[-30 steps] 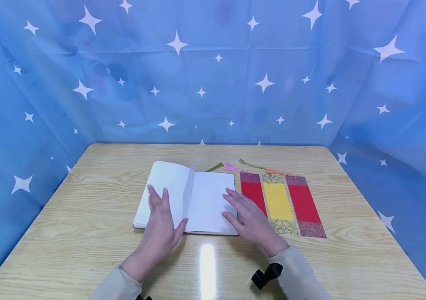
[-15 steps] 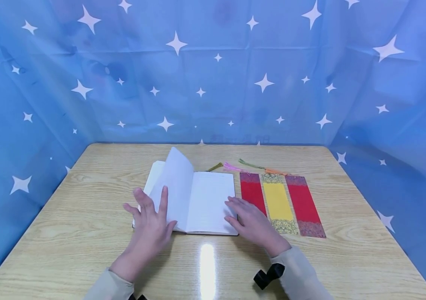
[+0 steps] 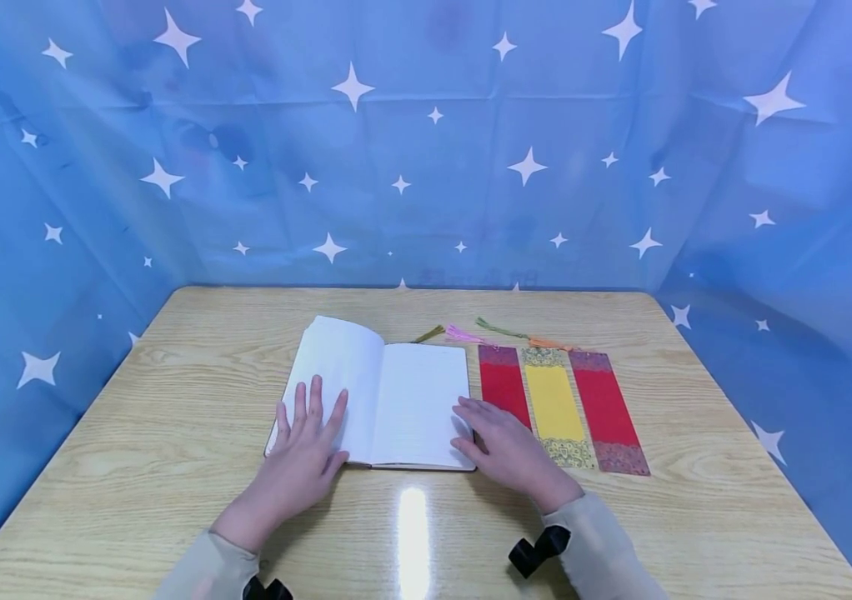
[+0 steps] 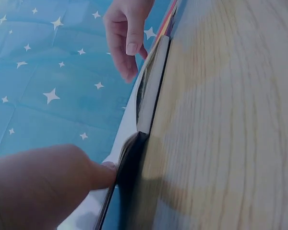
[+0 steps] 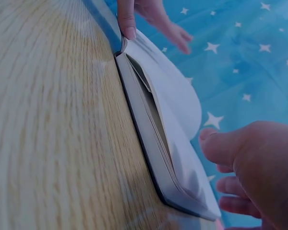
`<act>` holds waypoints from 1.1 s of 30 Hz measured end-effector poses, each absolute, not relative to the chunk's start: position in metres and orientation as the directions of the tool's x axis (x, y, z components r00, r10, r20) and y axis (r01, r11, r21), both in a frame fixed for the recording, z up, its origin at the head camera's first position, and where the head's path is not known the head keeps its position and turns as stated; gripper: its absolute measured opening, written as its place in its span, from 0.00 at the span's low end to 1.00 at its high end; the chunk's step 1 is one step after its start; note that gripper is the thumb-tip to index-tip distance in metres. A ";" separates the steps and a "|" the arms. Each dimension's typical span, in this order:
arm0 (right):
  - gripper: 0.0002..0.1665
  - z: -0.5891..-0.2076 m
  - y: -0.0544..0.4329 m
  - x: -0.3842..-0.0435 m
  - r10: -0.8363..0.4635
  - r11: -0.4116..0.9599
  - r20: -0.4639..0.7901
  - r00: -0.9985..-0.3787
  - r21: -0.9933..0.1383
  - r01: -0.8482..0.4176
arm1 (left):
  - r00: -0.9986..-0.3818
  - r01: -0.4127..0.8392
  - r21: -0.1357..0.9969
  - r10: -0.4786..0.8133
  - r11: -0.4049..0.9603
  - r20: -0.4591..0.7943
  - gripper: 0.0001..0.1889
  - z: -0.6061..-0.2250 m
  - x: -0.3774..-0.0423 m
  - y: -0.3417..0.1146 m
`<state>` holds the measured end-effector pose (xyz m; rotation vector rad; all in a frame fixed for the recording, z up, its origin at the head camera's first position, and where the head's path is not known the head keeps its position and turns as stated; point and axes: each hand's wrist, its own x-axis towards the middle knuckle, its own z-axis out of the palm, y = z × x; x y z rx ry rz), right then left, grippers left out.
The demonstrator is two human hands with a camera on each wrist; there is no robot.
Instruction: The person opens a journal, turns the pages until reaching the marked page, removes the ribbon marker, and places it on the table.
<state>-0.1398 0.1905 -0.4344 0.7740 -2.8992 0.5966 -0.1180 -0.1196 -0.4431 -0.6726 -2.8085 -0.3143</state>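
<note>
An open notebook (image 3: 422, 400) with white pages lies on the table. My left hand (image 3: 298, 460) is spread over the lower part of its left page, fingers straight; in the left wrist view the thumb (image 4: 103, 175) meets the page's near edge. My right hand (image 3: 508, 450) is at the right page's outer edge, fingers loosely extended and holding nothing. An olive tassel (image 3: 429, 334) sticks out past the notebook's top edge. In the right wrist view a gap shows among the right-hand pages, with a dark patterned strip (image 5: 140, 72) inside it.
Right of the notebook lie three bookmarks: red (image 3: 503, 387), yellow (image 3: 556, 402) and another red (image 3: 608, 407). Their pink (image 3: 463, 334), green (image 3: 501, 327) and orange (image 3: 549, 343) tassels stretch behind them. A blue star-patterned curtain (image 3: 426, 217) borders the wooden table (image 3: 171, 400).
A page standing up at the middle has turned over to the left and now lies down there. My left hand has moved left with it and flattened onto it; the right hand stayed nearly still.
</note>
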 end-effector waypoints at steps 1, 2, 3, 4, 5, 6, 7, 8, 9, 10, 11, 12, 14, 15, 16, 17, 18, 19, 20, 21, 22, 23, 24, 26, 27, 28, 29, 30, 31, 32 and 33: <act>0.34 -0.435 0.191 -0.140 -0.463 0.799 0.168 -0.871 -0.346 -0.491 | -0.869 0.470 0.174 0.419 0.866 0.262 0.38 -0.444 -0.118 -0.120; 0.34 -0.435 0.191 -0.140 -0.463 0.801 0.162 -0.872 -0.344 -0.489 | -0.871 0.474 0.193 0.424 0.859 0.249 0.37 -0.444 -0.118 -0.120; 0.34 -0.435 0.192 -0.140 -0.464 0.802 0.158 -0.871 -0.342 -0.489 | -0.872 0.475 0.210 0.427 0.854 0.237 0.35 -0.445 -0.117 -0.120; 0.35 -0.436 0.192 -0.141 -0.467 0.802 0.154 -0.871 -0.341 -0.490 | -0.876 0.474 0.226 0.428 0.851 0.222 0.34 -0.445 -0.117 -0.120; 0.35 -0.436 0.192 -0.141 -0.470 0.801 0.149 -0.870 -0.341 -0.491 | -0.879 0.470 0.241 0.428 0.849 0.208 0.33 -0.445 -0.117 -0.119; 0.35 -0.436 0.193 -0.141 -0.474 0.800 0.146 -0.868 -0.341 -0.494 | -0.884 0.465 0.254 0.426 0.848 0.193 0.32 -0.445 -0.117 -0.119; 0.35 -0.436 0.193 -0.142 -0.478 0.799 0.140 -0.867 -0.339 -0.496 | -0.887 0.459 0.260 0.425 0.849 0.180 0.31 -0.445 -0.117 -0.119; 0.36 -0.437 0.194 -0.142 -0.482 0.799 0.133 -0.866 -0.339 -0.497 | -0.890 0.454 0.265 0.422 0.851 0.169 0.31 -0.446 -0.117 -0.118; 0.36 -0.437 0.194 -0.142 -0.488 0.798 0.126 -0.864 -0.337 -0.500 | -0.894 0.447 0.273 0.418 0.852 0.159 0.31 -0.446 -0.117 -0.118; 0.37 -0.437 0.195 -0.143 -0.494 0.796 0.120 -0.861 -0.336 -0.504 | -0.897 0.443 0.274 0.416 0.854 0.151 0.31 -0.446 -0.117 -0.118; 0.38 -0.437 0.195 -0.143 -0.501 0.794 0.112 -0.858 -0.335 -0.507 | -0.899 0.438 0.275 0.414 0.856 0.144 0.31 -0.446 -0.117 -0.118; 0.38 -0.438 0.196 -0.144 -0.510 0.790 0.107 -0.854 -0.335 -0.513 | -0.901 0.435 0.274 0.412 0.858 0.140 0.32 -0.447 -0.117 -0.118; 0.41 -0.438 0.197 -0.144 -0.526 0.782 0.094 -0.846 -0.337 -0.524 | -0.901 0.434 0.276 0.411 0.858 0.138 0.32 -0.447 -0.117 -0.118; 0.42 -0.438 0.197 -0.145 -0.535 0.777 0.089 -0.840 -0.339 -0.530 | -0.900 0.435 0.279 0.413 0.856 0.137 0.32 -0.448 -0.117 -0.118; 0.43 -0.438 0.198 -0.145 -0.543 0.773 0.083 -0.836 -0.341 -0.535 | -0.900 0.435 0.280 0.413 0.856 0.135 0.32 -0.448 -0.117 -0.118; 0.44 -0.439 0.198 -0.145 -0.550 0.768 0.077 -0.832 -0.345 -0.539 | -0.902 0.432 0.284 0.411 0.856 0.131 0.32 -0.448 -0.117 -0.118; 0.45 -0.439 0.198 -0.145 -0.556 0.764 0.073 -0.828 -0.347 -0.544 | -0.903 0.429 0.290 0.410 0.855 0.128 0.32 -0.449 -0.117 -0.118; 0.46 -0.439 0.199 -0.145 -0.561 0.762 0.066 -0.825 -0.349 -0.546 | -0.903 0.429 0.294 0.410 0.854 0.127 0.33 -0.449 -0.117 -0.118; 0.46 -0.439 0.199 -0.145 -0.566 0.759 0.060 -0.822 -0.352 -0.548 | -0.905 0.425 0.297 0.407 0.855 0.122 0.33 -0.449 -0.117 -0.118; 0.47 -0.439 0.199 -0.146 -0.570 0.757 0.056 -0.820 -0.353 -0.550 | -0.907 0.421 0.301 0.404 0.856 0.119 0.34 -0.450 -0.117 -0.118; 0.47 -0.440 0.199 -0.146 -0.574 0.756 0.051 -0.818 -0.352 -0.552 | -0.909 0.415 0.306 0.401 0.856 0.113 0.34 -0.451 -0.117 -0.118; 0.47 -0.440 0.200 -0.146 -0.578 0.753 0.046 -0.815 -0.354 -0.554 | -0.911 0.412 0.311 0.398 0.857 0.110 0.35 -0.451 -0.117 -0.119; 0.47 -0.440 0.200 -0.146 -0.580 0.753 0.040 -0.813 -0.354 -0.555 | -0.912 0.409 0.313 0.397 0.857 0.106 0.35 -0.452 -0.117 -0.119; 0.47 -0.439 0.200 -0.146 -0.584 0.751 0.030 -0.811 -0.359 -0.554 | -0.913 0.405 0.318 0.396 0.857 0.095 0.36 -0.453 -0.118 -0.119; 0.47 -0.439 0.200 -0.146 -0.585 0.751 0.026 -0.810 -0.359 -0.554 | -0.913 0.405 0.320 0.399 0.856 0.090 0.35 -0.454 -0.118 -0.119; 0.47 -0.439 0.200 -0.146 -0.587 0.750 0.023 -0.809 -0.361 -0.554 | -0.914 0.402 0.322 0.398 0.857 0.083 0.35 -0.455 -0.118 -0.119; 0.47 -0.439 0.200 -0.146 -0.588 0.749 0.020 -0.809 -0.363 -0.554 | -0.914 0.400 0.325 0.398 0.857 0.077 0.35 -0.455 -0.119 -0.120; 0.47 -0.439 0.200 -0.146 -0.588 0.749 0.018 -0.808 -0.363 -0.554 | -0.915 0.398 0.325 0.397 0.858 0.072 0.35 -0.456 -0.119 -0.120; 0.47 -0.439 0.200 -0.146 -0.590 0.748 0.018 -0.807 -0.363 -0.556 | -0.916 0.396 0.323 0.397 0.860 0.065 0.35 -0.456 -0.119 -0.120; 0.47 -0.439 0.200 -0.146 -0.592 0.747 0.018 -0.806 -0.362 -0.557 | -0.917 0.392 0.323 0.395 0.861 0.060 0.35 -0.457 -0.119 -0.120; 0.46 -0.439 0.200 -0.146 -0.593 0.747 0.018 -0.805 -0.362 -0.558 | -0.918 0.390 0.321 0.393 0.863 0.056 0.35 -0.457 -0.120 -0.120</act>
